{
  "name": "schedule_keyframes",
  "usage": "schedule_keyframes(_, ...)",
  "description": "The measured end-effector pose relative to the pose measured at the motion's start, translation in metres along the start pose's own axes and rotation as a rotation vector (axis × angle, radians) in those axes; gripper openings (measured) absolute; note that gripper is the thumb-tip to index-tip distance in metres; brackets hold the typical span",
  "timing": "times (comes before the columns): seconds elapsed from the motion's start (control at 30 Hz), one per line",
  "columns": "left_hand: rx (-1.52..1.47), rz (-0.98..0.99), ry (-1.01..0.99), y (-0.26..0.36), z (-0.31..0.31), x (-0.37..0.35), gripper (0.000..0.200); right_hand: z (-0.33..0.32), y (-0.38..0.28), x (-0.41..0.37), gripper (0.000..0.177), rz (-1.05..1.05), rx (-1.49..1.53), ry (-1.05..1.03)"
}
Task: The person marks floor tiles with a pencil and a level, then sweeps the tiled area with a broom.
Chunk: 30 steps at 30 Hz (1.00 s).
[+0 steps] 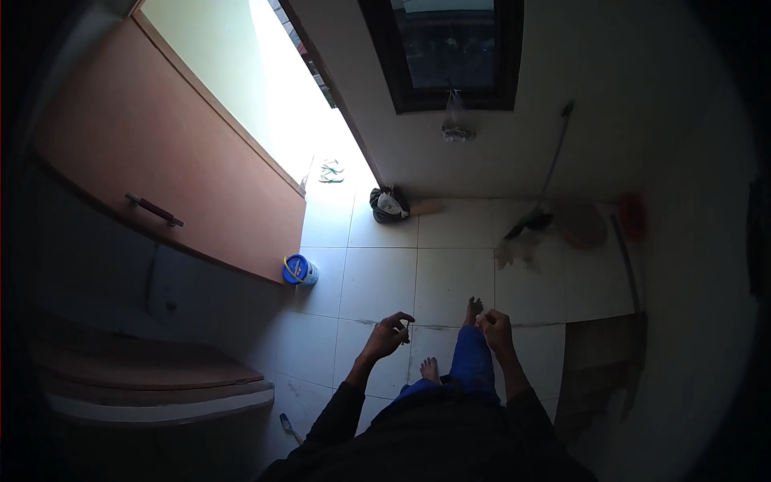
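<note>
My left hand (389,336) hangs over the tiled floor (455,281), its fingers curved and apart, with nothing visible between them. To its right, my right hand (495,329) is curled with fingers drawn together, beside my raised knee and bare foot; whether it holds anything is too dark to make out. Both hands are in front of my body, clear of each other. Nearest to my left hand on the floor is a blue-lidded bucket (300,271) with a yellow handle, up and to the left by the door's edge.
An open reddish door (185,153) fills the left, sandals (331,171) outside it. A black bag (389,206) sits by the wall. A broom (554,153) leans at right, near a red basin (632,217) and dark steps (598,353). A trowel-like tool (290,427) lies lower left.
</note>
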<state>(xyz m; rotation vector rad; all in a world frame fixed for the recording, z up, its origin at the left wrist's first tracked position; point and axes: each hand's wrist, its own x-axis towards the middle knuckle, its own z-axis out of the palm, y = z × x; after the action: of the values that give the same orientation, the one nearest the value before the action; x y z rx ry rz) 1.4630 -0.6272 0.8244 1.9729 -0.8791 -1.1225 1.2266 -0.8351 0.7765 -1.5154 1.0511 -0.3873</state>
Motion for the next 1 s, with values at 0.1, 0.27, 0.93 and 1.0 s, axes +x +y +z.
schedule_keyframes(0.1, -0.015, -0.168, 0.114, -0.047, -0.011, 0.062, 0.033, -0.044, 0.018, 0.095, 0.031, 0.263, 0.293, -0.001)
schedule_keyframes(0.27, -0.327, -0.760, 0.413, -0.170, 0.029, 0.093, 0.025, -0.143, 0.028, 0.336, 0.047, 0.520, 0.705, 0.150)
schedule_keyframes(0.93, 0.111, -0.646, 0.373, 0.113, -0.061, 0.392, 0.022, -0.315, 0.138, 0.780, 0.026, 0.492, 1.445, 0.131)
schedule_keyframes(1.0, 0.131, -0.591, 0.418, 0.123, -0.070, 0.409, 0.022, -0.276, 0.139, 0.708, 0.019, 0.491, 1.528, 0.135)
